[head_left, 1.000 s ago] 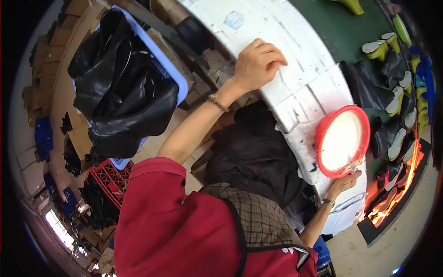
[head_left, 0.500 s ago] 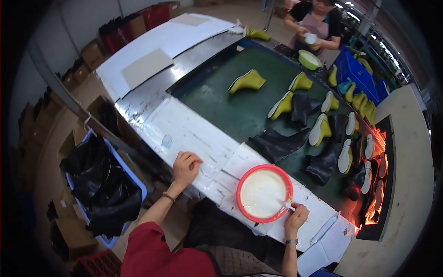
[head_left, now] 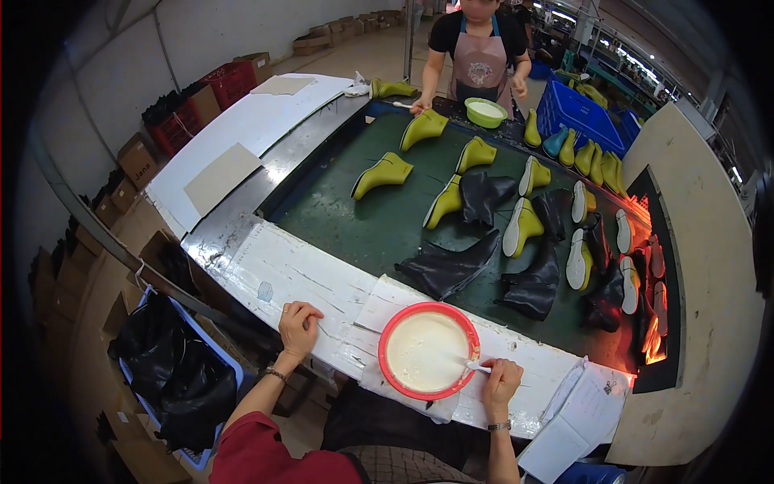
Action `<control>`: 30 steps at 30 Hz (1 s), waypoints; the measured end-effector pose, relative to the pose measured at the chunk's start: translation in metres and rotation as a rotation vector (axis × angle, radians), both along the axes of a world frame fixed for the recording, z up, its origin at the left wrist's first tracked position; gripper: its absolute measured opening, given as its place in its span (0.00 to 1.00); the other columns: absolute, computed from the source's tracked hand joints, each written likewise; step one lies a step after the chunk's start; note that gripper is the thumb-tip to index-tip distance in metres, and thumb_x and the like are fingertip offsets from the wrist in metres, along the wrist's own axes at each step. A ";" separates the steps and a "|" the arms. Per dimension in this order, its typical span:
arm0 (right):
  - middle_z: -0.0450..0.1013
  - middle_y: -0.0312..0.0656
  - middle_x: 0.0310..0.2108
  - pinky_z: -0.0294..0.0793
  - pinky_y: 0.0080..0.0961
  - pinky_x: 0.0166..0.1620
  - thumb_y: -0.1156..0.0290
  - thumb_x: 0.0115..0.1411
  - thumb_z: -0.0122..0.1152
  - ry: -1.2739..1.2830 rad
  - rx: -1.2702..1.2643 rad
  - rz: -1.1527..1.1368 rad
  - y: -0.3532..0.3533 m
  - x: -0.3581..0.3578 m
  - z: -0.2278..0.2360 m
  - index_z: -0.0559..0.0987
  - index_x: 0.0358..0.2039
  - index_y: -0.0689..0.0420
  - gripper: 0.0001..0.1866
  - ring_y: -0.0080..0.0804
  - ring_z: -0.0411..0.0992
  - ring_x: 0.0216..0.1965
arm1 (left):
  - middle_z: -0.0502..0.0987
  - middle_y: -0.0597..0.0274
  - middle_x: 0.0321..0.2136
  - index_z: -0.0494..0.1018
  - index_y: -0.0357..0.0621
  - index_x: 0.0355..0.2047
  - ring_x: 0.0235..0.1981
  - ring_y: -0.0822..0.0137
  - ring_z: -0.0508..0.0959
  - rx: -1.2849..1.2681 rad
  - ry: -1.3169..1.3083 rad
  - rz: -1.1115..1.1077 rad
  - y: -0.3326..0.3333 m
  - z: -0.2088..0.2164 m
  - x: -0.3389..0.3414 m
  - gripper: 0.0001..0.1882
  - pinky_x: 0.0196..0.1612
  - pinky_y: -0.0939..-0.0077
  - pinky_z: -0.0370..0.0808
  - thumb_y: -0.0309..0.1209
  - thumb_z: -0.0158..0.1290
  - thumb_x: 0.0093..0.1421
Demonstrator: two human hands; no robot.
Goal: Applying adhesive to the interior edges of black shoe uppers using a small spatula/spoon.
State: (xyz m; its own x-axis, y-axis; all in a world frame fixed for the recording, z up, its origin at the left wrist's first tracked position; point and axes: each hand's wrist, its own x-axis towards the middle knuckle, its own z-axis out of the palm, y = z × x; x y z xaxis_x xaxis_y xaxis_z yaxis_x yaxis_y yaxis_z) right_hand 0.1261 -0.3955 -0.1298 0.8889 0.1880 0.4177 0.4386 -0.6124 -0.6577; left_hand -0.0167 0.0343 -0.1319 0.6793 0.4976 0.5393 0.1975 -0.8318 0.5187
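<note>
My right hand [head_left: 501, 385] pinches the white handle of a brush [head_left: 477, 367] at the right rim of a red bowl [head_left: 385, 367]. Creamy white liquid [head_left: 427, 352] fills much of the bowl, and the brush's far end is down at it. My left hand [head_left: 299, 328] rests with curled fingers on the white-covered table ledge [head_left: 355, 310], left of the bowl; nothing shows in it. Beyond the ledge, yellow-green shoe lasts [head_left: 381, 175], several with white soles, lie with black boot uppers [head_left: 451, 264] on a green conveyor belt [head_left: 339, 226].
A glowing heater opening [head_left: 655, 347] is at the belt's right end. Across the belt, a co-worker [head_left: 480, 60] reaches to a last, beside a green bowl [head_left: 485, 113]. A blue basket [head_left: 242, 367] of black uppers stands left; a blue crate [head_left: 576, 113] stands far right.
My view has shifted. The brush has stayed in my right hand at the bowl. Across the belt, the co-worker's hands have parted, and another yellow-green last is now on the belt by one hand.
</note>
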 end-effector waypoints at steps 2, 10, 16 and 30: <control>0.73 0.39 0.22 0.62 0.37 0.45 0.68 0.69 0.48 -0.002 0.005 0.000 0.000 -0.001 -0.001 0.81 0.22 0.55 0.19 0.37 0.69 0.29 | 0.77 0.64 0.30 0.80 0.50 0.24 0.35 0.57 0.74 0.005 -0.001 0.000 0.001 -0.003 -0.001 0.09 0.37 0.66 0.72 0.18 0.57 0.52; 0.72 0.39 0.20 0.61 0.36 0.44 0.67 0.69 0.51 0.011 0.046 0.001 0.000 -0.002 0.000 0.82 0.22 0.54 0.19 0.37 0.69 0.28 | 0.77 0.65 0.30 0.80 0.50 0.24 0.35 0.58 0.74 0.018 0.005 0.004 0.000 -0.004 -0.002 0.09 0.36 0.66 0.72 0.19 0.57 0.53; 0.71 0.39 0.20 0.61 0.36 0.44 0.67 0.69 0.51 0.018 0.035 -0.015 -0.003 -0.001 -0.003 0.82 0.21 0.54 0.19 0.37 0.68 0.28 | 0.76 0.65 0.29 0.80 0.50 0.24 0.34 0.58 0.75 -0.004 0.009 -0.002 -0.001 -0.005 -0.003 0.09 0.36 0.67 0.72 0.18 0.56 0.53; 0.71 0.42 0.20 0.62 0.37 0.42 0.67 0.72 0.46 -0.060 0.004 -0.082 0.007 -0.004 -0.004 0.81 0.21 0.56 0.23 0.39 0.68 0.27 | 0.72 0.64 0.21 0.68 0.38 0.20 0.25 0.73 0.70 -0.718 -0.396 -0.084 -0.002 -0.025 -0.056 0.11 0.31 0.78 0.68 0.17 0.44 0.59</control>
